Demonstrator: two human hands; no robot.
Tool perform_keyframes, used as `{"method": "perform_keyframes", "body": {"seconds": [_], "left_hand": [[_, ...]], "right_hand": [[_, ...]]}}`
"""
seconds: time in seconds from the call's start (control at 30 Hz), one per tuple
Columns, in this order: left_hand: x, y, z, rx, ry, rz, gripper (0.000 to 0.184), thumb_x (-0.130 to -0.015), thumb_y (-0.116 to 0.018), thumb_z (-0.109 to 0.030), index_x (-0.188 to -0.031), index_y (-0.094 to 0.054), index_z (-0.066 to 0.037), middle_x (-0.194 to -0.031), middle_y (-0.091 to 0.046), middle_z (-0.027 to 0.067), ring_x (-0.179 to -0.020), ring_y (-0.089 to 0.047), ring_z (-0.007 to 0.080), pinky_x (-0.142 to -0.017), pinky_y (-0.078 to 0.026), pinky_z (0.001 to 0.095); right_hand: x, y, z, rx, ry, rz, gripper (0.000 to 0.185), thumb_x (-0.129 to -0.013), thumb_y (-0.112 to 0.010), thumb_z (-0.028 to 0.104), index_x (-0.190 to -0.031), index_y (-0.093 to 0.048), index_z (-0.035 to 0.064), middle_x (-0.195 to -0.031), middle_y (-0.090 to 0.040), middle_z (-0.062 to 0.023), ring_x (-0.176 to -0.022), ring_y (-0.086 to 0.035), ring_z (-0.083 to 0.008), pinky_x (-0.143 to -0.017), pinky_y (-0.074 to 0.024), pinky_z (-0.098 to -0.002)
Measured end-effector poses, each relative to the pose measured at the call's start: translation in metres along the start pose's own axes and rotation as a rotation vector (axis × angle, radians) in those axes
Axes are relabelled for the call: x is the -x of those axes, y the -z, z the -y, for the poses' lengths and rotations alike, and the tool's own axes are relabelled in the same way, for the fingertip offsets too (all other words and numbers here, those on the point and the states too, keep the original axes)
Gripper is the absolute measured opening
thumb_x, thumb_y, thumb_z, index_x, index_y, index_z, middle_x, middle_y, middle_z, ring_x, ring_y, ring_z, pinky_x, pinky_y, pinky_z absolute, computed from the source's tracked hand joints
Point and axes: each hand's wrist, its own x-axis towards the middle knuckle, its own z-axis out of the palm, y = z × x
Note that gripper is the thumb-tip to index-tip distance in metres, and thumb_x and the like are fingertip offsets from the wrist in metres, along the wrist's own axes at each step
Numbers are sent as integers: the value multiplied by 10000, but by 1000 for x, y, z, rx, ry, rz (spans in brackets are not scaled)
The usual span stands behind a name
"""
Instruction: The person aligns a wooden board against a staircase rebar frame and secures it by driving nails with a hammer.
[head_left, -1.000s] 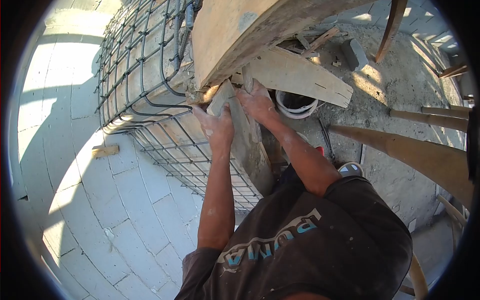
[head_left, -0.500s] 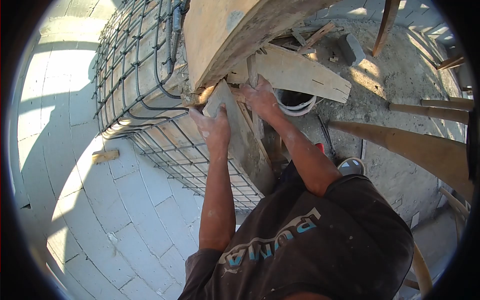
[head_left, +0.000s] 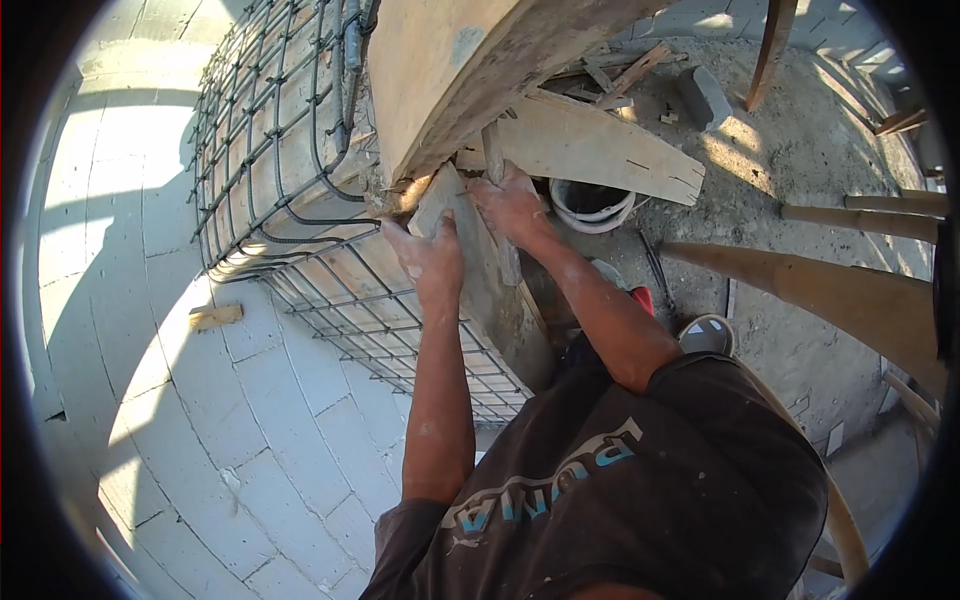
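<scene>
My left hand (head_left: 430,262) grips the edge of a grey board (head_left: 440,196), its thumb on the board's face and its fingers toward the rebar mesh (head_left: 345,270). Just to the right, my right hand (head_left: 512,208) is closed around a narrow wooden strip (head_left: 494,150) that sticks out above and below the fist. Both hands are beneath the lower edge of a large curved wooden panel (head_left: 430,75). Behind my right hand lies a tapered plywood piece (head_left: 600,150). The fingertips of my left hand are partly hidden.
A white bucket (head_left: 595,222) stands beyond my right forearm. Farther back are a grey block (head_left: 705,98) and scrap wood (head_left: 635,75). Wooden poles (head_left: 800,275) slant in from the right. A small wood piece (head_left: 216,317) lies on the pale block surface (head_left: 210,420) at left.
The narrow strip in my right hand has shifted and changed its tilt slightly. My right hand has moved a little, while my left hand keeps its hold on the board. The view has shifted slightly.
</scene>
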Motion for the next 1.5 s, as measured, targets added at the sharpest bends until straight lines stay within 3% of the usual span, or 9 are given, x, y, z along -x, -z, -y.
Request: {"method": "perform_keyframes", "body": {"seconds": [0.17,0.37,0.43,0.5,0.6,0.7,1.1,1.3,1.5], "left_hand": [[2,4,-7,31,-9,10,713,-797,-753,-186,-1316,-374,121,-1290,-470,294,-1215,-460,420,-1048,-337,432],[2,7,-14,29,59,58,776,-801,-752,-201,-1361,-333,135,-1331,-444,307,-1256,-433,428,-1074,-318,429],[0,6,-11,14,50,51,805,-800,-751,-198,-1381,-309,142,-1347,-433,314,-1270,-423,431,-1084,-311,428],[2,2,-5,-25,26,14,830,-799,-749,-193,-1397,-283,148,-1353,-426,322,-1278,-418,435,-1090,-307,428],[2,7,-16,24,46,57,833,-799,-744,-181,-1402,-273,148,-1339,-432,327,-1270,-422,437,-1088,-310,428],[2,5,-11,35,-7,30,813,-799,-741,-173,-1391,-285,147,-1318,-445,320,-1260,-431,429,-1083,-314,427],[1,3,-3,12,-21,16,799,-793,-745,-178,-1372,-297,142,-1320,-456,330,-1242,-458,442,-1061,-342,425],[-1,2,3,-4,13,19,744,-798,-727,-193,-1348,-330,114,-1314,-475,332,-1229,-482,454,-1039,-377,457],[-1,0,9,108,40,20,743,-797,-715,-198,-1351,-327,112,-1302,-488,341,-1208,-501,468,-1019,-403,463]], "right_hand": [[9,37,21,-257,17,-22,169,-889,-646,159,-899,-509,60,-641,-491,8,-478,-454,-81,-422,-390,-274],[13,78,45,-352,122,-108,195,-887,-645,145,-826,-470,86,-594,-462,-2,-419,-418,-81,-388,-355,-273],[1,46,32,-259,74,-25,187,-857,-627,155,-909,-510,18,-636,-550,-68,-466,-513,-134,-443,-436,-308],[-23,-13,12,342,371,-205,341,-849,-614,220,-1036,-537,-54,-771,-645,-225,-629,-658,-310,-599,-524,-392],[-16,-9,26,6,99,13,496,-838,-596,279,-1153,-515,-95,-998,-629,-353,-949,-648,-462,-828,-510,-446],[-22,-15,16,184,87,-84,493,-839,-594,294,-1149,-527,-84,-1086,-603,-365,-1072,-588,-486,-918,-466,-458],[-18,-9,13,108,93,-21,533,-847,-614,372,-1110,-545,-87,-997,-634,-324,-960,-630,-459,-850,-482,-446],[-19,-10,9,66,96,-17,530,-847,-634,384,-1094,-554,-78,-899,-648,-262,-822,-648,-375,-778,-501,-428],[7,9,12,-213,112,14,293,-903,-674,300,-908,-486,75,-648,-474,24,-472,-435,-76,-421,-376,-263]]}}
